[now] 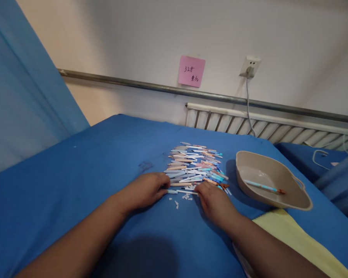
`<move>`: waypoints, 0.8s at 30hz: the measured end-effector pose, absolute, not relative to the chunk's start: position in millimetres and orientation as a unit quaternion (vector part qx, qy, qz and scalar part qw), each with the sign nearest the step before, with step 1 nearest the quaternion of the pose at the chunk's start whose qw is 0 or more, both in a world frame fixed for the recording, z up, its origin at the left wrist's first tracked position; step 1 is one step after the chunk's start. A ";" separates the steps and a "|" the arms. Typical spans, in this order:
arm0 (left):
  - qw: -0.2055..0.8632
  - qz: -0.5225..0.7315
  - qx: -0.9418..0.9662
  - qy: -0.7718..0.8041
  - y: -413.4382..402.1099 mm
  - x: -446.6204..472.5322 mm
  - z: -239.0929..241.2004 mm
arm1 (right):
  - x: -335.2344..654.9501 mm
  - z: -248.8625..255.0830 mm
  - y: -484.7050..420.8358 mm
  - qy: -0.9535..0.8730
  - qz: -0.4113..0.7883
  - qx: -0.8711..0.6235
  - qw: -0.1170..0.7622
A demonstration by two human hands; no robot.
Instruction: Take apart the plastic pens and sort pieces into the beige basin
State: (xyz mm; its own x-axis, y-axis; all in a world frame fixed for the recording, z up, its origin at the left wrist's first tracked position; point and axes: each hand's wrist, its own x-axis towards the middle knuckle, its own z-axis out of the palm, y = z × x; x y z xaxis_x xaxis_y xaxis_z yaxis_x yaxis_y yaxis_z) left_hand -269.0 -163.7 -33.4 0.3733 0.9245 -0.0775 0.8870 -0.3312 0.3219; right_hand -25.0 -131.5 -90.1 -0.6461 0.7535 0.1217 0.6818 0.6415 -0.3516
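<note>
A pile of several pastel pen parts (195,164), barrels, refills and caps, lies on a blue cloth-covered surface (104,166). My left hand (146,189) rests knuckles up at the pile's near left edge, fingers curled onto a pale blue piece. My right hand (213,200) sits at the near right edge with fingers bent down onto the parts; what its fingertips pinch is hidden. A beige basket (303,200) to the right holds one assembled light-blue pen (263,187). Small white bits (176,202) lie between my hands.
A yellow cloth (295,235) lies under my right forearm. Behind stand a wall with a pink note (191,71), a socket with a cable (250,65), a metal rail and a radiator (263,125). A blue curtain (23,88) hangs at left.
</note>
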 end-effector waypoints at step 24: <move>0.110 0.045 0.839 0.532 -170.8 -257.8 -33.7 | -24.7 -79.0 -137.2 -0.905 0.158 -0.385 0.091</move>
